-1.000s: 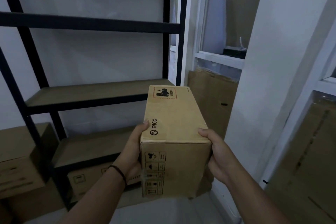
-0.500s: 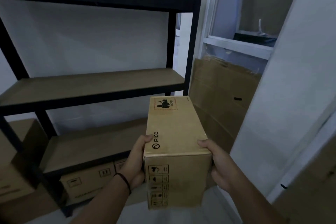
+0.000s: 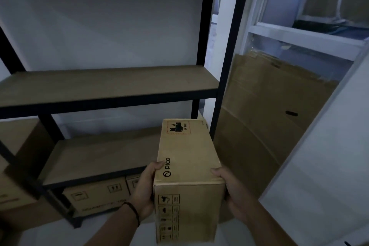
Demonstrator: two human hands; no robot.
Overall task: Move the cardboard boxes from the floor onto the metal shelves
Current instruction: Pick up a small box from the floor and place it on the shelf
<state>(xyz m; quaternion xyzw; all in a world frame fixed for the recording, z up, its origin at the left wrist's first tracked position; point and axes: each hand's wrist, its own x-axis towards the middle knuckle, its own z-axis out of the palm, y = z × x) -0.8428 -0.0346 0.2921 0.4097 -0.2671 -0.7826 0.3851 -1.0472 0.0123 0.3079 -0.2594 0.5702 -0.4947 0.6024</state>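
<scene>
I carry a long cardboard box (image 3: 185,166) marked PICO, held lengthwise in front of me. My left hand (image 3: 144,191) grips its left side with the thumb on the top edge. My right hand (image 3: 229,187) grips its right side the same way. The black metal shelf unit (image 3: 223,94) stands ahead and to the left. Its middle board (image 3: 107,84) and lower board (image 3: 95,158) are bare. The box's far end hovers near the right front post, above the lower board's right end.
Cardboard boxes (image 3: 95,195) sit under the lowest board. More boxes (image 3: 18,166) stand at the far left beside the unit. A large flattened carton (image 3: 265,118) leans against the window frame on the right. A white panel (image 3: 327,166) stands close at my right.
The view has dropped and come closer to the shelf unit; the shelves now sit higher and larger in view. Both hands keep the same hold on the box.
</scene>
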